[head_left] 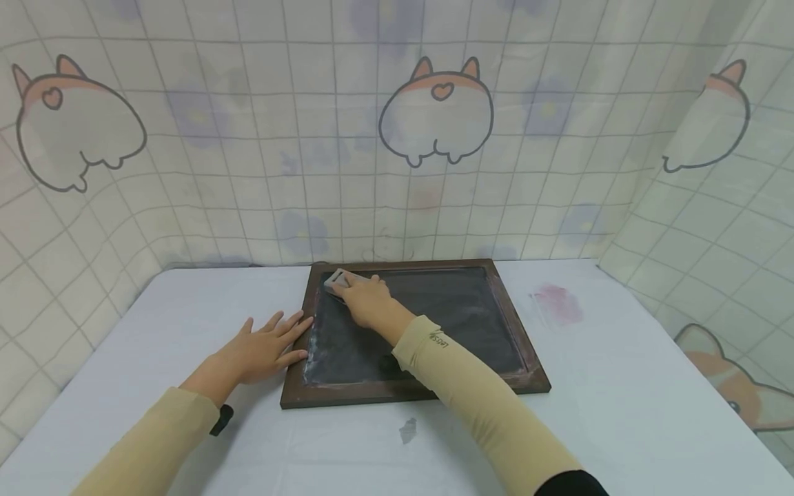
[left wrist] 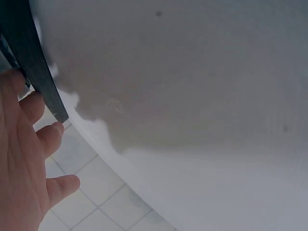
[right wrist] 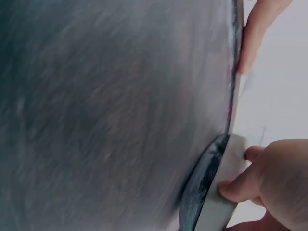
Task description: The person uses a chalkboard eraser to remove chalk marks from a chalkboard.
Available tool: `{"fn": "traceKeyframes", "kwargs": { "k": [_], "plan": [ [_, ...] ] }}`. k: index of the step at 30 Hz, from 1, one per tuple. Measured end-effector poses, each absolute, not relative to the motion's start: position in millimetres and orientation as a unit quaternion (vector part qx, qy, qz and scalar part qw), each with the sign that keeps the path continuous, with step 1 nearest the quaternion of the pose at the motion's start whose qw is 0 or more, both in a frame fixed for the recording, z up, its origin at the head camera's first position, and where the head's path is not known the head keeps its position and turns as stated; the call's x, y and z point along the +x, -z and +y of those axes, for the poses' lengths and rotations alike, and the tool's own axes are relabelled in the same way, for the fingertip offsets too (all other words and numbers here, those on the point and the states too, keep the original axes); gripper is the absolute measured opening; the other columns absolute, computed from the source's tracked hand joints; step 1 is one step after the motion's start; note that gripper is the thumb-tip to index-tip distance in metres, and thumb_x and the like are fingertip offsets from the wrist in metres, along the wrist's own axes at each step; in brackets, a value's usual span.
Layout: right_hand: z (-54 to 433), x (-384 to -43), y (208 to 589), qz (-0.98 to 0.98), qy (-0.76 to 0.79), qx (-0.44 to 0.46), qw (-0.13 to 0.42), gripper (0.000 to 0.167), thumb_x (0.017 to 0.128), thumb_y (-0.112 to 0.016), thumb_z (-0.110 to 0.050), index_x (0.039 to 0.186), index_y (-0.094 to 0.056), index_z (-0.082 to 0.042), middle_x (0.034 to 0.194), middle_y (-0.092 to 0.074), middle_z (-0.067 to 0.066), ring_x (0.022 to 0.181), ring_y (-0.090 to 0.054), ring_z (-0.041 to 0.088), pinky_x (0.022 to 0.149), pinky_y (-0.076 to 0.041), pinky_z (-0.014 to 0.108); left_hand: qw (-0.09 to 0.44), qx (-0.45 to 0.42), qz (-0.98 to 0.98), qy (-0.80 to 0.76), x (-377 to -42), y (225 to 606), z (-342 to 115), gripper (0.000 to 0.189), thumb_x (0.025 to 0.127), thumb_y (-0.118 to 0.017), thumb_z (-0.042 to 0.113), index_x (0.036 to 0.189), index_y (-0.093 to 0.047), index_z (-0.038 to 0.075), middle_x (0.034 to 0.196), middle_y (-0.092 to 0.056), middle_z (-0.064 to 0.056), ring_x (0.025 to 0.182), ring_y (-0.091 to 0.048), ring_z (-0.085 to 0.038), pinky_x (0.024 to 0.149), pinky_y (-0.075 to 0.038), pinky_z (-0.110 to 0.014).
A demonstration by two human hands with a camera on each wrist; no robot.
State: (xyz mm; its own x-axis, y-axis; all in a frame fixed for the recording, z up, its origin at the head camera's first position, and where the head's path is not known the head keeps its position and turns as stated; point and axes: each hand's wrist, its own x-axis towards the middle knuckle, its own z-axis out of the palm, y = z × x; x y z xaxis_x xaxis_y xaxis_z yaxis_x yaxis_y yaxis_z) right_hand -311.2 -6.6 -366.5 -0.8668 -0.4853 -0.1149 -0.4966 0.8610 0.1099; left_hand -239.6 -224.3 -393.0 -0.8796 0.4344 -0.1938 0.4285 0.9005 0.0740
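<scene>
A small blackboard [head_left: 446, 317] in a brown wooden frame [head_left: 360, 395] lies flat on the white table. At its far left corner my right hand [head_left: 367, 301] grips a pale grey board eraser [head_left: 335, 281]. In the right wrist view the eraser's dark felt pad [right wrist: 204, 185] faces the board, and the thumb lies along its light back. Faint chalk haze streaks the black surface, with whiter marks along its left edge. My left hand [head_left: 260, 350], fingers spread, rests its fingertips at the left side of the frame.
A white cloth covers the table [head_left: 620, 386], with a pink smudge [head_left: 558, 304] to the right of the board and a grey patch [head_left: 408, 430] in front. Behind and at both sides hang tile-patterned curtains [head_left: 335, 179] with cartoon animals.
</scene>
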Motion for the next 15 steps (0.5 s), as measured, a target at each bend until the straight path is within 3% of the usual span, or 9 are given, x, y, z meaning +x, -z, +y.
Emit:
{"fn": "traceKeyframes", "kwargs": {
  "k": [5, 11, 15],
  "plan": [
    [5, -317, 368, 0.968, -0.062, -0.242, 0.039, 0.063, 0.108, -0.053, -0.012, 0.163, -0.031, -0.029, 0.168, -0.026, 0.005, 0.137, -0.045, 0.052, 0.109, -0.045, 0.053, 0.097, 0.226, 0.969, -0.015, -240, 394, -225, 0.072, 0.107, -0.045, 0.055, 0.163, -0.029, 0.013, 0.167, -0.026, -0.015, 0.149, -0.026, -0.047, 0.110, -0.016, -0.079],
    [57, -328, 369, 0.979, -0.017, -0.195, 0.054, 0.067, 0.106, -0.054, -0.004, 0.164, -0.030, -0.027, 0.168, -0.025, 0.009, 0.139, -0.041, 0.053, 0.100, -0.050, 0.057, 0.099, 0.235, 0.967, -0.018, -240, 394, -224, 0.071, 0.108, -0.044, 0.052, 0.163, -0.028, 0.012, 0.167, -0.024, -0.017, 0.149, -0.026, -0.047, 0.110, -0.016, -0.079],
    [100, -330, 366, 0.982, 0.021, -0.177, 0.064, 0.071, 0.102, -0.056, 0.002, 0.164, -0.030, -0.024, 0.168, -0.025, 0.013, 0.131, -0.050, 0.052, 0.086, -0.055, 0.052, 0.101, 0.231, 0.968, -0.016, -238, 391, -226, 0.070, 0.108, -0.045, 0.052, 0.163, -0.028, 0.012, 0.167, -0.024, -0.016, 0.149, -0.026, -0.047, 0.110, -0.016, -0.079]
  ]
}}
